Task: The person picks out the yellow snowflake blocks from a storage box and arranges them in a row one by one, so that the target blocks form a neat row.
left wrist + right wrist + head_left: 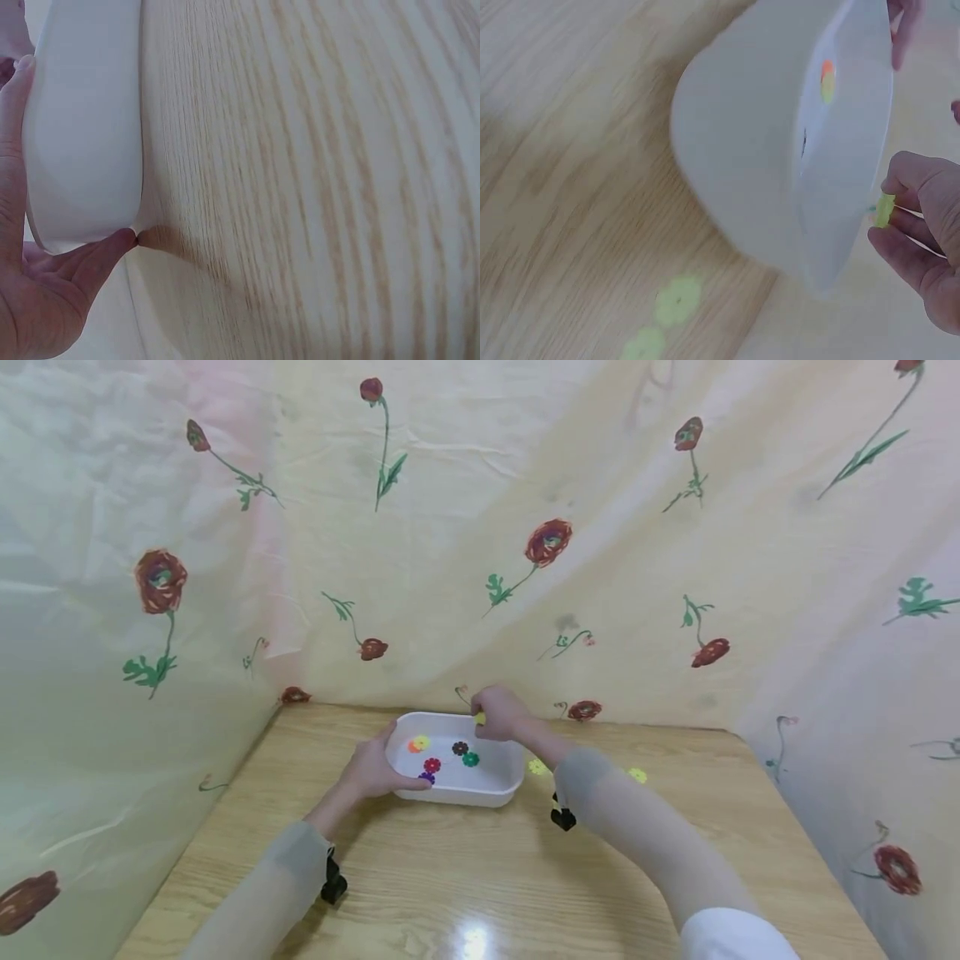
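Note:
A white plastic basin (pixel 457 796) stands on the table, with several flower-shaped plastic pieces inside: a red one (pixel 432 765), a green one (pixel 471 759), a dark brown one (pixel 460 748) and others. My left hand (pixel 372 767) grips its left end, thumb along the near rim; the left wrist view has fingertips against the end wall. Over the far right rim, my right hand (pixel 500 712) pinches a yellow flower-shaped piece (pixel 885 210) between thumb and fingers. A purple piece (pixel 426 778) lies partly hidden near the left thumb.
Yellow flower-shaped pieces lie on the wooden table (pixel 465 860) right of the basin, one (pixel 537 767) near its end and another (pixel 637 774) beyond the right forearm. A flower-printed cloth (pixel 450 568) hangs behind the table and along both sides.

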Tool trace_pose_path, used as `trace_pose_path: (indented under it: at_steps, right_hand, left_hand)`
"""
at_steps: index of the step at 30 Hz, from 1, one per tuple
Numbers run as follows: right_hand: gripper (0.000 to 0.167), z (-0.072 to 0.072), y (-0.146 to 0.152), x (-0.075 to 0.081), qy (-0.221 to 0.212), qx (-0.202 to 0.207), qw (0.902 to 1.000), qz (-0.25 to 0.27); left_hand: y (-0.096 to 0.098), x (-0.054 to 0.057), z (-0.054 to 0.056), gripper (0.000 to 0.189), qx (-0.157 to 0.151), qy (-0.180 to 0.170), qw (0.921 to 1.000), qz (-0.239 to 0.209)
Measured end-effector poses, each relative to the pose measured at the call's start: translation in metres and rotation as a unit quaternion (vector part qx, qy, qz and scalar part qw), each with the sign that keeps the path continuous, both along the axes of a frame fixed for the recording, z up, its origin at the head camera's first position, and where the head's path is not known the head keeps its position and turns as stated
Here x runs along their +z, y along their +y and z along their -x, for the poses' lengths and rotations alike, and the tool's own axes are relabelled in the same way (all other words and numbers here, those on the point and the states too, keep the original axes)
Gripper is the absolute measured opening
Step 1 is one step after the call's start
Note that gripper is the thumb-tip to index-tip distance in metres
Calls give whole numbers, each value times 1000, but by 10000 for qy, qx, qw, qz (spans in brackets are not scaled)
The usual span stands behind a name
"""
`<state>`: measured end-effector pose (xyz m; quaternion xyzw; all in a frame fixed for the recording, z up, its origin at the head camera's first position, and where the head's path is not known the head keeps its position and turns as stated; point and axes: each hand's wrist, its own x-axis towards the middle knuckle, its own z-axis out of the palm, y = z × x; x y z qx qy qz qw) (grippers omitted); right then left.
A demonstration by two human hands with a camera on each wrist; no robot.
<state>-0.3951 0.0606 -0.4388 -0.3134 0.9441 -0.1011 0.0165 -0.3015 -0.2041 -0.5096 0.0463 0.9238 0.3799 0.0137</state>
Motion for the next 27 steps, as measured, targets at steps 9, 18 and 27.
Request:
trace_pose_path:
  at_steps: [9,18,27]
  right_hand:
    - [30,4,43,2,54,-427,9989,207]
    - [24,6,87,5,481,-524,9963,482]
    - [28,9,128,-4,408,-786,9952,416]
  left_hand:
    - [-1,-2,2,136,-42,14,10000,19]
    - [1,1,0,133,17,-61,10000,55]
    - [0,-1,2,133,6,-46,10000,79]
